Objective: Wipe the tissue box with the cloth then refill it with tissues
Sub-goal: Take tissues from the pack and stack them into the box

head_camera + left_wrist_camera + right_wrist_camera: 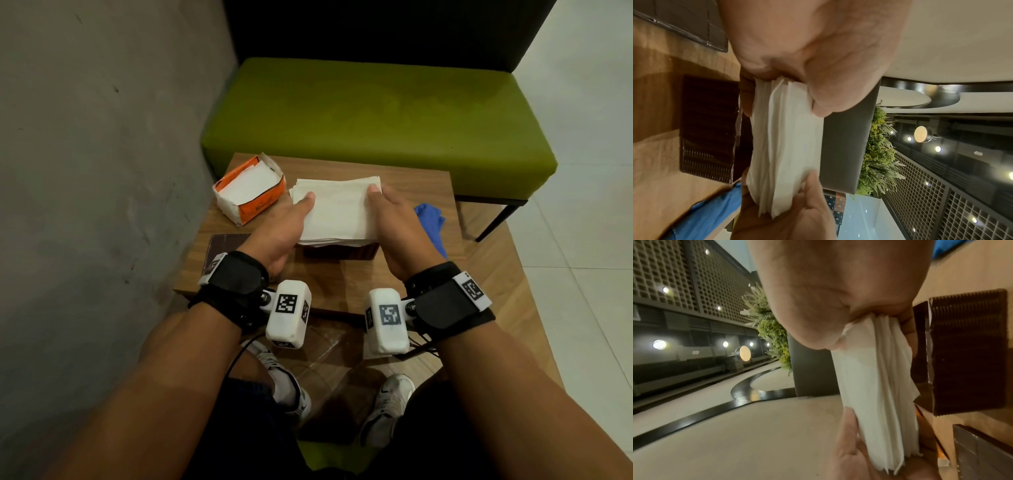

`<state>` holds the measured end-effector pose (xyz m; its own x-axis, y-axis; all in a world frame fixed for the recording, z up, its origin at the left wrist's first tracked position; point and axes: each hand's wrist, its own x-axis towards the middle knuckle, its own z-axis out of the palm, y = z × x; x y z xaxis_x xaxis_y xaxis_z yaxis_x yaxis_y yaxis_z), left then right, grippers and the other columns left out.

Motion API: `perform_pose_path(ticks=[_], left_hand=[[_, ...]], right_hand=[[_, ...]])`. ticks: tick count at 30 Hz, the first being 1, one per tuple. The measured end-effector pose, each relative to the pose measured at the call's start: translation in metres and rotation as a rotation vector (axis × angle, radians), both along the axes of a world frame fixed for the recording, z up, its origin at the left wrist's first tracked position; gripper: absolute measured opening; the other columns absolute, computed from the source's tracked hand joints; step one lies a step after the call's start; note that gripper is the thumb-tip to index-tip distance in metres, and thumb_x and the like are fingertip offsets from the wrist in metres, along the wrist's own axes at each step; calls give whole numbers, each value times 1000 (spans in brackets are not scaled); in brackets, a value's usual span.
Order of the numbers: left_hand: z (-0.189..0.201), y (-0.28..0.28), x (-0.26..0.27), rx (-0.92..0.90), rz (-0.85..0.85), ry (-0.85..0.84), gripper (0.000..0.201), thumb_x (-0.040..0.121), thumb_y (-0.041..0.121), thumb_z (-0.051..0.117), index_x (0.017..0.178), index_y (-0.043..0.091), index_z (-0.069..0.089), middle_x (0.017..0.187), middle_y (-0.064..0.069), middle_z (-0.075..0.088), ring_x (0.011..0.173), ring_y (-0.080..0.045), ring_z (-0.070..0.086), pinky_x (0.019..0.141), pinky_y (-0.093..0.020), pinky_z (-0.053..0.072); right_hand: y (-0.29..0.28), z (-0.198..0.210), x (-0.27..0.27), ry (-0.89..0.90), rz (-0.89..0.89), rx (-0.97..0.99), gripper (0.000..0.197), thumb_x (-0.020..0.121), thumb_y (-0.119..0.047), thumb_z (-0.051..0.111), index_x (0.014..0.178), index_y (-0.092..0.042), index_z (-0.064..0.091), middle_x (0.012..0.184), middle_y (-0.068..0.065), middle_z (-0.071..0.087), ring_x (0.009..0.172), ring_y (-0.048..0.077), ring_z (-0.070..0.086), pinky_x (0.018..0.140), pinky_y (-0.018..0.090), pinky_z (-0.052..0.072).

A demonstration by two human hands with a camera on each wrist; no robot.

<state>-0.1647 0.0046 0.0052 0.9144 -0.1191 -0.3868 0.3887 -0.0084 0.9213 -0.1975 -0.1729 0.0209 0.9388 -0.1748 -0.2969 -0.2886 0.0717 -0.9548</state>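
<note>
You are gripping a thick stack of white tissues (337, 212) between both hands, the left hand (286, 233) pinching one end with thumb on top and fingers beneath, the right hand (394, 226) doing the same at the other end. The stack is hovering just over the dark wooden tissue box (339, 251), which is standing open on the wooden table (411, 181) directly below your hands; a dark lid (222, 246) is lying flat just beside it, to your left. The sheets are looking light, soft and loose at the edges, likely to fan out or buckle in the middle, so holding both short ends square and keeping them lightly compressed seems the safest way in. The blue cloth (430, 222) is lying bunched behind your right hand. Farther off, to the left, an orange-and-white tissue pack (250, 190) is sitting torn open. Beyond the table, a green bench (376, 113) is standing.
</note>
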Motion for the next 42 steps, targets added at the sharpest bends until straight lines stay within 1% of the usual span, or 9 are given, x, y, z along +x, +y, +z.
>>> perform_pose_path(ticks=[7, 11, 15, 20, 24, 29, 34, 39, 42], left_hand=[[8, 15, 5, -13, -98, 35, 47, 107, 34, 64, 147, 10, 54, 135, -8, 74, 120, -21, 73, 107, -45, 58], [33, 20, 8, 289, -59, -106, 88, 93, 64, 72, 160, 20, 35, 138, -1, 64, 121, -17, 67, 103, -40, 55], [48, 5, 1, 355, -421, -115, 73, 91, 69, 69, 144, 20, 57, 124, 2, 75, 112, -18, 74, 105, -47, 58], [42, 7, -15, 121, -561, 58, 53, 90, 51, 69, 125, 11, 71, 117, -14, 80, 110, -33, 77, 101, -52, 59], [35, 5, -20, 62, -428, 10, 35, 107, 38, 59, 129, 12, 68, 118, -10, 81, 109, -26, 78, 91, -40, 65], [27, -6, -22, -17, -131, -25, 33, 110, 39, 56, 130, 15, 68, 120, -5, 80, 107, -18, 79, 86, -35, 65], [23, -23, -28, 19, -43, -31, 16, 111, 39, 54, 108, 30, 67, 95, 13, 79, 87, -4, 77, 76, -26, 63], [17, -22, -27, 47, -28, 3, 38, 111, 43, 53, 142, 21, 62, 123, -1, 78, 109, -20, 76, 95, -42, 62], [17, -23, -24, -13, 61, 20, 34, 112, 38, 53, 139, 19, 60, 119, 1, 77, 106, -18, 76, 96, -43, 62]], right_hand=[[-23, -6, 6, -41, 82, 26, 35, 113, -14, 45, 146, -12, 54, 136, 8, 69, 123, 27, 69, 107, 47, 57], [-37, 7, 9, -49, 256, -11, 33, 111, -12, 48, 142, -13, 58, 131, 8, 72, 118, 24, 71, 101, 42, 58], [-32, 24, 8, -19, 546, -125, 32, 111, -11, 49, 141, -13, 58, 126, 14, 73, 107, 29, 72, 80, 38, 61], [-35, 36, 9, -35, 704, -231, 29, 112, -15, 50, 140, -18, 58, 127, 17, 71, 111, 31, 72, 95, 49, 61], [-30, 38, 3, -35, 533, -132, 24, 112, -29, 50, 129, -19, 65, 109, 9, 74, 90, 20, 73, 72, 36, 62], [-9, 19, -8, 51, 107, 87, 61, 109, -62, 34, 120, -14, 71, 87, -2, 78, 75, 11, 73, 59, 24, 57], [16, 3, -11, 148, 53, 261, 53, 107, -66, 36, 123, -25, 67, 106, -3, 82, 95, 14, 80, 82, 36, 64], [21, -1, -7, 139, 48, 111, 72, 98, -73, 44, 149, -22, 50, 133, 1, 71, 111, 21, 74, 94, 45, 63], [13, -5, -5, 127, 20, 201, 51, 107, -54, 51, 143, -18, 55, 129, 4, 74, 114, 24, 74, 101, 50, 60]])
